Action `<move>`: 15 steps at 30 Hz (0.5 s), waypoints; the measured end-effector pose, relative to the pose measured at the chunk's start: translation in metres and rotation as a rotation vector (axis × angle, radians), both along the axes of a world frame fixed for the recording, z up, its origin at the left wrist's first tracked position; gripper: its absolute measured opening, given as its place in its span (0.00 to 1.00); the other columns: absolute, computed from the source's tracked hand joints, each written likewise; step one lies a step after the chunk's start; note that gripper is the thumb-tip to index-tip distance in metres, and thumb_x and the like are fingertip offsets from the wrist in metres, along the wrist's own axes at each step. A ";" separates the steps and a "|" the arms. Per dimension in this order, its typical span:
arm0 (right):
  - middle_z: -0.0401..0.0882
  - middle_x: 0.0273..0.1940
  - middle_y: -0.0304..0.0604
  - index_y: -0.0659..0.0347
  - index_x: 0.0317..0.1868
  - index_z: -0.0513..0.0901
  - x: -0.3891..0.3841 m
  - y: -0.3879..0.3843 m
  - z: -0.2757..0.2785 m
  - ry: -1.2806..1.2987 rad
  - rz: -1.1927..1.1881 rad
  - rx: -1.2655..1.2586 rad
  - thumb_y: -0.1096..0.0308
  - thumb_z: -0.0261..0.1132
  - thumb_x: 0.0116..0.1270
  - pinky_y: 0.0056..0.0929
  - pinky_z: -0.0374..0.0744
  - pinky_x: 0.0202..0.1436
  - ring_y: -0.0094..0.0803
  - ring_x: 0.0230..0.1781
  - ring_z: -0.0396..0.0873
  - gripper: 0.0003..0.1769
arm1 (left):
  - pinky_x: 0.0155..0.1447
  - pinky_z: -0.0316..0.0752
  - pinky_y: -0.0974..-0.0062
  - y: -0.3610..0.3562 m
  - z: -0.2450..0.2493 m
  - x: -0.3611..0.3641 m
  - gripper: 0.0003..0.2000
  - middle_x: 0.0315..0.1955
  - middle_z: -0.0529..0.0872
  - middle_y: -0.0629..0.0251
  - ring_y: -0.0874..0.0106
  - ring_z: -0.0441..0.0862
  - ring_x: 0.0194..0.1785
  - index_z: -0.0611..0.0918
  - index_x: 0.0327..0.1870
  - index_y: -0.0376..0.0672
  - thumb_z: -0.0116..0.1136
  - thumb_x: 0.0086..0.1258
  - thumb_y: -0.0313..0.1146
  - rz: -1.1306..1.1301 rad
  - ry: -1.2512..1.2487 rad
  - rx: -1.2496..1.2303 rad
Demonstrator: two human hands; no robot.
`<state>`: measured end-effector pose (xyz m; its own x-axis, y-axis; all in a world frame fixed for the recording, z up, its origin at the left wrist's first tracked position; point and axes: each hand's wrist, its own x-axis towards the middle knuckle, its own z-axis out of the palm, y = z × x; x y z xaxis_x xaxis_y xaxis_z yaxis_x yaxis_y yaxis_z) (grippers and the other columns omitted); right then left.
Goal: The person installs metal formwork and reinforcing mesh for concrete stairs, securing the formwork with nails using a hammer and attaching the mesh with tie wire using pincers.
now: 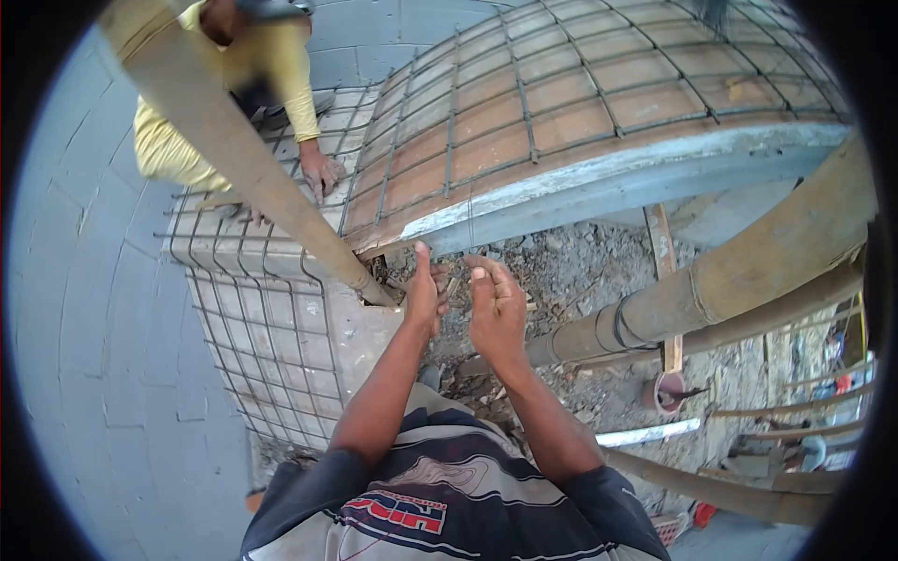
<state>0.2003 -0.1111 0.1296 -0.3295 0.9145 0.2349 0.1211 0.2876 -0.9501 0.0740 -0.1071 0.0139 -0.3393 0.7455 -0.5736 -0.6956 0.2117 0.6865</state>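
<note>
Desk: Where the pole (234,150) comes down at the corner of the mesh (524,93), what are the hands doing?

Site: Both are up at its foot. The left hand (426,297) is right against the foot, thumb stretched up, fingers hidden behind the palm. Can't tell if it grips anything.

Desk: And the other?

Site: The right hand (496,313) is just beside the left, a little clear of the pole. Fingers half curled, tips bent in. Nothing shows in it. It could be pinching something small, can't tell.

Desk: Pole position?

Site: Leaning. It runs from top left down to the corner where the mesh folds over the edge. The foot sits just under the board (608,178) that rims the deck, with rubble (580,271) below.

Desk: Handling?

Site: My read is bamboo: stiff, no real flex, long enough to feel top-heavy once tilted. The skin looks smooth and round, so one palm would likely slip. The best hold is low near the foot, both hands wrapped round it.

Desk: Anything close by?

Site: A co-worker's hand (321,173) lies flat on the mesh just beside the pole, in a yellow sleeve. A second pole (748,271) comes in from the right, well apart from both hands. The cut wire ends at the corner look hard on knuckles
</note>
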 end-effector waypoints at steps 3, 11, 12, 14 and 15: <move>0.74 0.31 0.28 0.66 0.54 0.82 0.001 0.000 -0.007 0.114 0.028 -0.118 0.64 0.54 0.79 0.17 0.63 0.27 0.11 0.25 0.62 0.15 | 0.22 0.53 0.78 0.014 -0.005 0.022 0.52 0.22 0.62 0.76 0.79 0.56 0.20 0.74 0.52 0.37 0.34 0.57 0.87 0.093 -0.180 0.103; 0.70 0.28 0.26 0.65 0.50 0.80 0.005 -0.010 -0.041 0.117 -0.013 -0.058 0.64 0.56 0.79 0.17 0.63 0.27 0.12 0.25 0.62 0.13 | 0.26 0.54 0.74 0.078 -0.005 0.034 0.56 0.32 0.73 0.65 0.72 0.62 0.25 0.73 0.53 0.38 0.35 0.49 0.91 0.795 -0.729 0.057; 0.76 0.32 0.34 0.67 0.50 0.80 0.007 -0.011 -0.043 0.101 -0.049 -0.032 0.64 0.55 0.78 0.23 0.70 0.36 0.18 0.31 0.69 0.14 | 0.26 0.54 0.74 0.083 0.000 0.030 0.56 0.32 0.73 0.65 0.72 0.62 0.25 0.73 0.53 0.38 0.35 0.49 0.91 0.789 -0.732 0.066; 0.82 0.35 0.42 0.68 0.49 0.80 0.015 -0.011 -0.047 0.091 -0.092 -0.007 0.65 0.55 0.78 0.29 0.76 0.44 0.25 0.36 0.77 0.14 | 0.28 0.55 0.71 0.087 0.008 0.019 0.56 0.42 0.75 0.65 0.71 0.64 0.30 0.73 0.59 0.42 0.34 0.50 0.90 0.871 -0.715 0.109; 0.81 0.35 0.43 0.68 0.48 0.80 0.020 -0.006 -0.049 0.018 -0.045 -0.013 0.64 0.56 0.78 0.30 0.76 0.43 0.26 0.36 0.76 0.14 | 0.71 0.57 0.51 0.087 0.012 0.016 0.60 0.76 0.64 0.60 0.62 0.63 0.73 0.59 0.79 0.45 0.31 0.53 0.88 0.875 -0.675 0.132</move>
